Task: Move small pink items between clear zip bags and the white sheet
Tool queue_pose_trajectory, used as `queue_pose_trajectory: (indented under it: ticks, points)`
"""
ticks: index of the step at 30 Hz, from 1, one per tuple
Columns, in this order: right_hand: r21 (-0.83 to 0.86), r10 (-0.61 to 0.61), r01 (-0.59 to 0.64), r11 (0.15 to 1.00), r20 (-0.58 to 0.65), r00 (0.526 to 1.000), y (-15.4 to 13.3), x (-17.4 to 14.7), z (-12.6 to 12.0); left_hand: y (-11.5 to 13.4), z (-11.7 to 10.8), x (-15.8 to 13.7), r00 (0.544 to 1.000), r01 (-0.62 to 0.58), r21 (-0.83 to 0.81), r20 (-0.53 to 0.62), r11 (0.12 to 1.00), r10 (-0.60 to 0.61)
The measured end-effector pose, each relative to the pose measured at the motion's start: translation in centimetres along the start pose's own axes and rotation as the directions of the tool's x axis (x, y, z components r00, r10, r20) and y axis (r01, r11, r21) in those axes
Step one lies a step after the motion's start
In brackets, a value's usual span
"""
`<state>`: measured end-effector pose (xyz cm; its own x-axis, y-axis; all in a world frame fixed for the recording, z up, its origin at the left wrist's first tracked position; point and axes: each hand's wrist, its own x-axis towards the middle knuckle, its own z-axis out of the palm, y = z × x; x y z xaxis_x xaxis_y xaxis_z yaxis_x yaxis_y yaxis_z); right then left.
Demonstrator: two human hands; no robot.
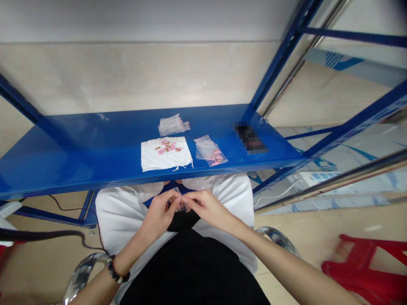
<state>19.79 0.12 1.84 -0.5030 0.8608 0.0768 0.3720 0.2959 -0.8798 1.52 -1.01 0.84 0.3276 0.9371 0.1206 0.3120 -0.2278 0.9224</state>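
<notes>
Above my lap, just in front of the shelf edge, both hands pinch a small clear plastic bag (183, 207). My left hand (162, 210) has its fingers closed on one side of it, and my right hand (206, 208) grips the other side. Fingers cover much of the bag, so its contents cannot be made out. On the blue shelf beyond lies a white cloth (149, 157) with small pink and brownish pieces (168, 147) in its middle. Right of the cloth is a clear zip bag (206, 148) with pink pieces in its lower corner.
A stack of clear bags (170, 125) lies behind the cloth on the blue shelf (79, 151). A dark, pixelated object (249, 138) rests toward the right end. Blue uprights frame both sides. A red stool (368, 266) stands at the lower right, and a cable (52, 231) runs at the left.
</notes>
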Motion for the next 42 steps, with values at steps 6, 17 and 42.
queue_pose_trajectory:
  ticks: [6, 17, 42]
  points:
    - [-0.053, -0.011, 0.009, 0.999, -0.038, 0.999, -0.3, -0.1, -0.1, 0.5, 0.0, -0.1, 1.0, -0.017, -0.007, 0.002, 1.0, 0.017]
    - [-0.397, -0.035, -0.011, 0.918, -0.106, 0.994, 0.1, -0.5, 1.1, 0.0, 0.7, -0.4, 1.0, 0.031, 0.057, -0.004, 0.998, -0.031]
    - [-0.315, -0.004, -0.098, 0.944, -0.309, 0.951, 0.7, -0.4, 0.4, 0.4, 0.7, -0.8, 0.981, -0.081, 0.302, -0.143, 0.95, 0.129]
